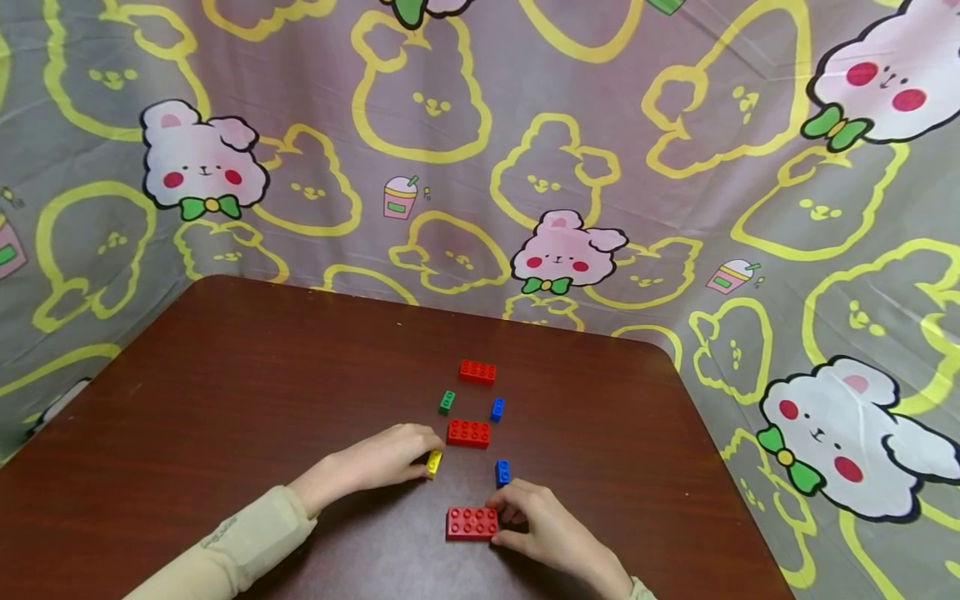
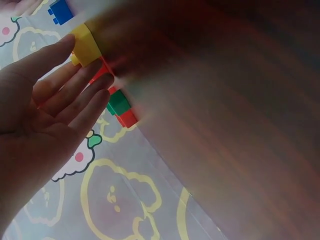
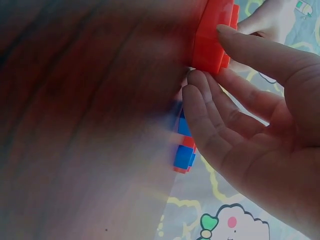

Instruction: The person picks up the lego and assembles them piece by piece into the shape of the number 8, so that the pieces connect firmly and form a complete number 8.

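Note:
My left hand pinches a small yellow brick between thumb and fingers. In the left wrist view the thumb lies on one end of the yellow brick, with the fingers on its other side. Nearest the table's front lies a red eight-stud brick. My right hand grips its right end; in the right wrist view the thumb presses the near end of the red brick. A small blue brick stands just beyond the right fingertips.
Farther back on the brown table lie a middle red brick, a green brick, another blue brick and a far red brick. A patterned curtain hangs behind the table and along its sides.

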### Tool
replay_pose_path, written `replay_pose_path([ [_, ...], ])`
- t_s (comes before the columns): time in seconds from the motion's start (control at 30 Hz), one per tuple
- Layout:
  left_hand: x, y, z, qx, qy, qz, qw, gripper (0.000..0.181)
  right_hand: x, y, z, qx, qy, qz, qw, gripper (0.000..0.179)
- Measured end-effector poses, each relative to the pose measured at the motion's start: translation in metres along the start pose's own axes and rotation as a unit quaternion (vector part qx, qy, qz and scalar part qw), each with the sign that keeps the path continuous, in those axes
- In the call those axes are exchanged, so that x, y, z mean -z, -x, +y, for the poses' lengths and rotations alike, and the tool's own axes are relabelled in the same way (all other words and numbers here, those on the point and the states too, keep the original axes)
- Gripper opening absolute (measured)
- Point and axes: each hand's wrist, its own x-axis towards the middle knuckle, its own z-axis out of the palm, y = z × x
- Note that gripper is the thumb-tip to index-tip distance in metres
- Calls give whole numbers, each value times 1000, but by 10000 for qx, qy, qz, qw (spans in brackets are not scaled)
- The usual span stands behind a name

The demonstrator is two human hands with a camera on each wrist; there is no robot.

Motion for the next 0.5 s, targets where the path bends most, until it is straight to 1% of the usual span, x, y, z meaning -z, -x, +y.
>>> replay_pose_path([
  [0.1, 0, 0, 0, 21, -3, 13, 10000, 24, -1, 0, 1, 101, 51, 49, 9999, 25],
  [0.27, 0, 1, 1, 11, 11, 41, 10000, 24, -2, 0, 1, 157, 106, 104, 9998, 25],
  [0.5, 0, 3, 3, 69, 61, 55, 9999, 27, -1, 0, 0, 54, 58, 51, 10000, 24],
])
